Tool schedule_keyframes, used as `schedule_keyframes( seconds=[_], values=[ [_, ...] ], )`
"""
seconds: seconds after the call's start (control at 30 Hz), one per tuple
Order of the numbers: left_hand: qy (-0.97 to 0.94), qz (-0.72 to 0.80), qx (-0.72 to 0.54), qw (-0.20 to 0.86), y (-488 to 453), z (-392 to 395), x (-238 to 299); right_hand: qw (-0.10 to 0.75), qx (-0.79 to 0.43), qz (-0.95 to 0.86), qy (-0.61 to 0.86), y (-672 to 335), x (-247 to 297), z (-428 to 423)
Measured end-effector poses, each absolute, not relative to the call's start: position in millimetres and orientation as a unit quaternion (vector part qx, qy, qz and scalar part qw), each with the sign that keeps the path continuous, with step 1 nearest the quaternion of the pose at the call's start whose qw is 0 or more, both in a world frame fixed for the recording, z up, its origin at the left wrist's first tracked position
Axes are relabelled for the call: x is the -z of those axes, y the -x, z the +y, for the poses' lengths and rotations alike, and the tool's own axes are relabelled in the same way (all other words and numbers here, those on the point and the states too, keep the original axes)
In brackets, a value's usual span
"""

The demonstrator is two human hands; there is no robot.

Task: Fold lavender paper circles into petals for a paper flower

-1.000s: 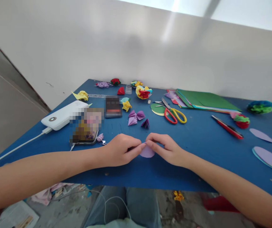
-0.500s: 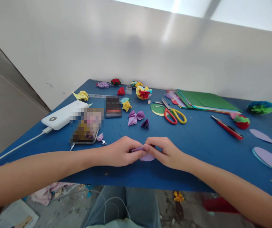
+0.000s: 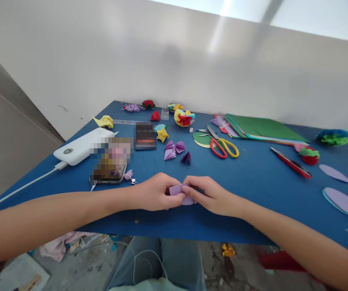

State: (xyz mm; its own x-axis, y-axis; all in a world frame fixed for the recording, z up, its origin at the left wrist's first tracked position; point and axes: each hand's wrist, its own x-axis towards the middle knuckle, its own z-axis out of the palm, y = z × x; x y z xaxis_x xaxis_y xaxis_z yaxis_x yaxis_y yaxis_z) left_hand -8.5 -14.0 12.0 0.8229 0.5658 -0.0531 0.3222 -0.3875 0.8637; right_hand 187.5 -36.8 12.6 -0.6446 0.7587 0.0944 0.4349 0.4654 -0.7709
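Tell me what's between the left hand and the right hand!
A light purple paper: the left hand and the right hand both pinch it. The head view shows it, though fingers hide part.

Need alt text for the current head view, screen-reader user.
A person's bare left hand and right hand pinch a light-purple paper piece over a blue tabletop. Beyond them are folded purple paper pieces and metal scissors with red and yellow handles; a white oblong device lies at left, light-purple oval paper cut-out at right.
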Motion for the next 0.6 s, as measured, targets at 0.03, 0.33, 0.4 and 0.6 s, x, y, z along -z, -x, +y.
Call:
schedule_keyframes(
  seconds=[0.03, 0.33, 0.4, 0.6],
  values=[
    [-0.812, 0.267, -0.113, 0.506, 8.5, -14.3, -12.2, 0.223, -0.370, -0.826, 0.361, -187.3, -12.3, -37.5],
    [-0.725, 0.278, -0.115, 0.619, 5.6, -15.3, -7.3, 0.175, -0.301, -0.858, 0.378, -189.3, -12.2, -37.3],
    [-0.717, 0.278, -0.116, 0.629, 5.8, -15.0, -7.3, 0.165, -0.285, -0.864, 0.380, -189.7, -11.0, -37.2],
    [-0.728, 0.283, -0.145, 0.607, 7.3, -16.9, -11.2, 0.217, -0.250, -0.878, 0.346, -190.6, -10.4, -37.2]
  ],
)
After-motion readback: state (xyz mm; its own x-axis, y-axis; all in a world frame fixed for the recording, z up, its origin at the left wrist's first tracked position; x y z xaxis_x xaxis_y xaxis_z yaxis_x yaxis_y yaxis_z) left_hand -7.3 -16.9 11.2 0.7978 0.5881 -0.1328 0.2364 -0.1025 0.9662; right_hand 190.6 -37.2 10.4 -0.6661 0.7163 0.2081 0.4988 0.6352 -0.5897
